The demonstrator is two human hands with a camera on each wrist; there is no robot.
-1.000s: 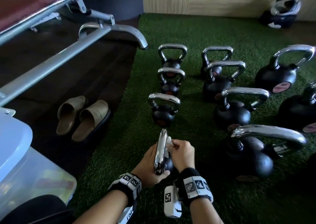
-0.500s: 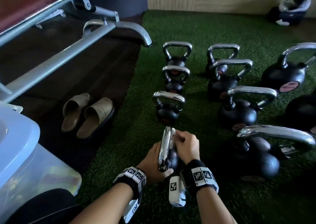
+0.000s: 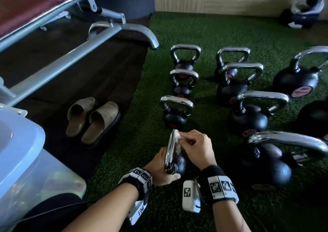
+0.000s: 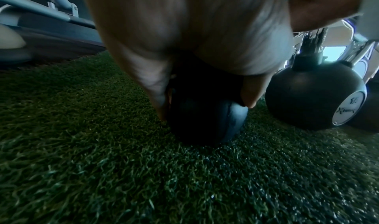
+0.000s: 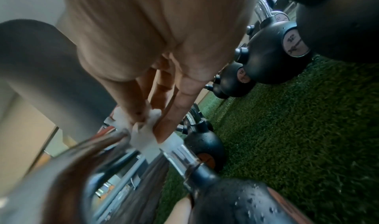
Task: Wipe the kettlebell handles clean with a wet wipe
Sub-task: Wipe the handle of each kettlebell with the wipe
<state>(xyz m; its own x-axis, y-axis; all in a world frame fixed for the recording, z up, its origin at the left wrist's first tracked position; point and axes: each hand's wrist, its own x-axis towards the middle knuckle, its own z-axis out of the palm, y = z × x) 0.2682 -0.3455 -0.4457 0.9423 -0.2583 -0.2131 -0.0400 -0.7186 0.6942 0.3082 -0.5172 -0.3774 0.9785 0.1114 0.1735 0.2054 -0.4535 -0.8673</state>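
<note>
At the far left a translucent plastic bin with a pale blue lid (image 3: 21, 143) is seen, then a pair of beige rubber slides (image 3: 92, 120) on the dark floor under a grey steel bench frame (image 3: 71, 58). On the green artificial turf (image 3: 142, 139), the nearest small black kettlebell with a chrome handle (image 3: 171, 150) is steadied by the left hand (image 3: 159, 168), whose fingers are curled around its round body. A crumpled white wet wipe (image 5: 143, 136) is pinched by the right hand (image 3: 197, 146) against the handle's far end. The job is judged to be early: the other chrome-handled kettlebells (image 3: 248, 111) ahead and to the right stand untouched, closely packed, leaving little room between them.
</note>
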